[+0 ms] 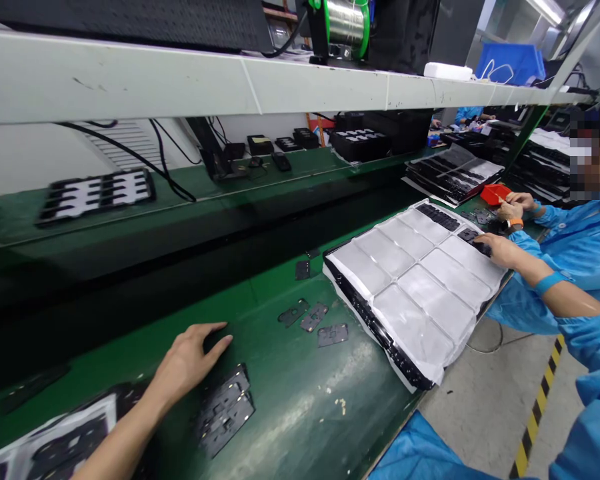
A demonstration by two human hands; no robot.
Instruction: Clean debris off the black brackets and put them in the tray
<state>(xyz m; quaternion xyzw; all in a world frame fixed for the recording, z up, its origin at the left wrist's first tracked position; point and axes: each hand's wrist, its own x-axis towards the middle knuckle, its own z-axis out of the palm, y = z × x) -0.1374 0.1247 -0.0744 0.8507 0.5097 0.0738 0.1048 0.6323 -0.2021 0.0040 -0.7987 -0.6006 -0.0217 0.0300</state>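
My left hand (pixel 193 360) rests on the green table with thumb and index finger apart, holding nothing. Just below it lies an overlapping group of flat black plastic parts (pixel 227 410). My right hand (pixel 503 252), below a blue wristband (pixel 551 283), is at the far right end of a stack of trays covered with a white sheet (pixel 415 267). Its fingers are closed around small black plastic parts (pixel 481 247) over a tray compartment. Beside them a row of similar black parts (pixel 437 217) fills another compartment. Several loose black parts (pixel 315 317) lie between my hands.
Across the corner a co-worker's hands (pixel 520 203) work near a red bin (pixel 495 194). More trays (pixel 455 170) are stacked behind. Another tray of black parts (pixel 70 447) sits at the lower left. A white shelf beam (pixel 180 83) with a solder spool (pixel 347 23) crosses overhead.
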